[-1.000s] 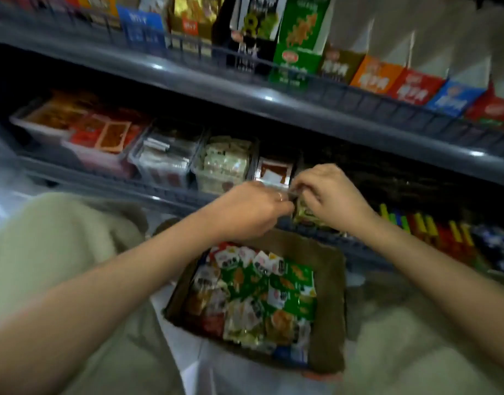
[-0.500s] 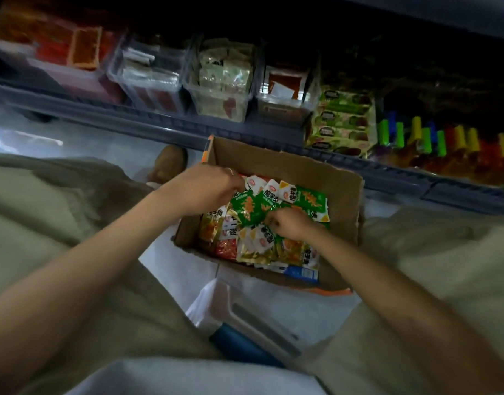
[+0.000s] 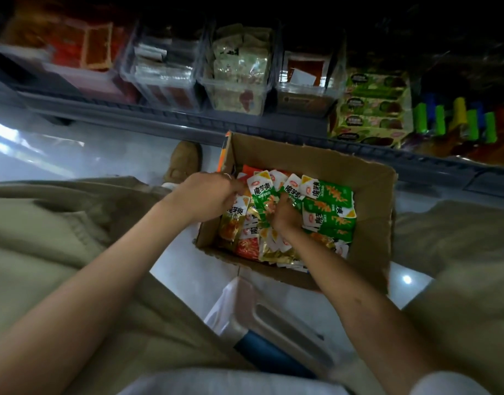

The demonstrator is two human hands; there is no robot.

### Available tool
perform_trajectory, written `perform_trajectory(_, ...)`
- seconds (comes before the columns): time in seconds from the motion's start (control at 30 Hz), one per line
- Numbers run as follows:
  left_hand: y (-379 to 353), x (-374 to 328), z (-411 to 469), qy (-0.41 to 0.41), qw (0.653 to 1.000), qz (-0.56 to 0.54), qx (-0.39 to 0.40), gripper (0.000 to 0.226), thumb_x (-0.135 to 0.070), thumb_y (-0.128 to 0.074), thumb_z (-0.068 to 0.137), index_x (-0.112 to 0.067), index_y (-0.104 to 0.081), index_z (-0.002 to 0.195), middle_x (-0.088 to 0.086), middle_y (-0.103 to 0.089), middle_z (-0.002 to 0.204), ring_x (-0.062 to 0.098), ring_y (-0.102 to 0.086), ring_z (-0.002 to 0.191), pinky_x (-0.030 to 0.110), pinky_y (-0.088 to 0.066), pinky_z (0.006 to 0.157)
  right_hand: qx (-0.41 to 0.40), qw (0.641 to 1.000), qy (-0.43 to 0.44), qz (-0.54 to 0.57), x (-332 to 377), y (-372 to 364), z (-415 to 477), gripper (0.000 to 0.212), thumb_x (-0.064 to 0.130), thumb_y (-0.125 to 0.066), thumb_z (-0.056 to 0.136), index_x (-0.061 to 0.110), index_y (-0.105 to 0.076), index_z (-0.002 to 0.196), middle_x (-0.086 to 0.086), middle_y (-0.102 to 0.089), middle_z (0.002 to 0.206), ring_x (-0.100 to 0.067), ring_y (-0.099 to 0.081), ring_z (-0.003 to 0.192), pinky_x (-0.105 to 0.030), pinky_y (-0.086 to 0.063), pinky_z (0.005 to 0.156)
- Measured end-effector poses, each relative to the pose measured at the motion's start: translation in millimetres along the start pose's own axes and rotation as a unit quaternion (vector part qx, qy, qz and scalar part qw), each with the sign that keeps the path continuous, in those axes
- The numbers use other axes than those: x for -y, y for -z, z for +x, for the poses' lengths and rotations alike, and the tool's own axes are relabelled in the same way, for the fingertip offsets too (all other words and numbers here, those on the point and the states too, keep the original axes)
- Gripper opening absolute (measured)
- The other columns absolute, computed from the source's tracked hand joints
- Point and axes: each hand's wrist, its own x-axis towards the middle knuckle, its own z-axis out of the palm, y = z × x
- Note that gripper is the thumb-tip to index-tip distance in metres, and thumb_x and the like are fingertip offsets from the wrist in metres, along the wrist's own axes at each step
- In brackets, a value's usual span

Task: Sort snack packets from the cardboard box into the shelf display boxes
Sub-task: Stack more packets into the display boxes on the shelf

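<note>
The fingertips of the left hand (image 3: 208, 195) are hidden behind an upright white-and-green packet at the left side of the pile; the fingers are curled, but whether they clamp that packet cannot be determined. The fingers of the right hand (image 3: 285, 219) are buried among the snack packets (image 3: 327, 203), so whether they are apart or together cannot be determined either. The upper shelf area is dark, and the shelf contents at far left are blurred. The snack packets are small, flat, glossy sachets in green, white, orange-red and gold, printed with characters, and lie loosely heaped and overlapping. All visible loose packets are inside the cardboard box (image 3: 372, 223), which stands open on the floor between the person's knees, just in front of the shelf rail (image 3: 188, 122). Its top edge is torn and uneven. Counts: one cardboard box; two hands, both inside it; four clear display boxes (image 3: 236, 95) side by side on the shelf, each holding packets; one green printed carton (image 3: 370, 109) to their right. The packets are too numerous and overlapped to count. One brown shoe (image 3: 185, 161) is visible left of the box.
</note>
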Motion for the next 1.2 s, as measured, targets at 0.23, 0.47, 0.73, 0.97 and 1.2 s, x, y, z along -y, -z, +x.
perform_trajectory(0.23,-12.9,3.8,6.5,0.048,0.993,-0.098,-0.038,0.035,-0.021,-0.046,0.096,-0.025,-0.052,0.13,0.004,-0.05,0.131,0.023,-0.058,0.105,0.041,-0.051,0.086,0.246,0.807,-0.084,0.53,-8.4,63.4,-16.9,0.024,0.01,-0.05,0.097,0.016,-0.05,0.12,-0.004,-0.061,0.106,-0.018,-0.058,0.083,-0.027,-0.049,0.069)
perform_trajectory(0.47,-20.0,-6.6,10.4,0.077,0.941,-0.328,0.038,0.045,-0.023,-0.052,0.097,-0.025,-0.04,0.14,0.01,-0.037,0.144,0.025,-0.045,0.126,0.033,-0.041,0.103,0.382,0.791,0.126,0.462,27.1,81.6,-39.6,0.023,0.004,-0.051,0.093,0.02,-0.055,0.11,0.001,-0.062,0.111,-0.012,-0.058,0.108,-0.03,-0.045,0.097)
perform_trajectory(0.73,-9.8,1.6,11.2,0.186,0.921,-0.318,-0.128,0.028,-0.006,-0.058,0.092,-0.021,-0.06,0.115,0.004,-0.052,0.135,0.023,-0.051,0.12,0.03,-0.048,0.087,0.207,0.937,0.11,0.26,18.7,56.8,-29.1,0.029,0.028,-0.056,0.095,0.011,-0.057,0.118,-0.001,-0.061,0.112,-0.018,-0.058,0.105,-0.03,-0.047,0.087)
perform_trajectory(0.97,-5.8,2.3,12.2,0.173,0.929,-0.292,-0.145,0.051,-0.006,-0.06,0.089,-0.023,-0.043,0.134,0.011,-0.049,0.137,0.029,-0.053,0.117,0.037,-0.051,0.089,0.022,1.0,0.006,0.005,-18.9,16.5,-8.6,0.091,0.043,-0.068,0.082,0.006,-0.016,0.146,-0.015,-0.019,0.151,-0.031,-0.026,0.136,-0.041,-0.035,0.103)
perform_trajectory(1.2,-5.6,4.4,12.0,0.169,0.924,-0.302,-0.161,0.059,-0.005,-0.063,0.087,-0.023,-0.04,0.137,0.01,-0.05,0.137,0.026,-0.048,0.123,0.031,-0.043,0.092,0.016,0.977,-0.004,-0.212,3.6,-6.5,-5.8,0.094,0.027,-0.065,0.087,0.004,0.001,0.15,-0.015,-0.01,0.157,-0.03,-0.018,0.141,-0.039,-0.015,0.114)
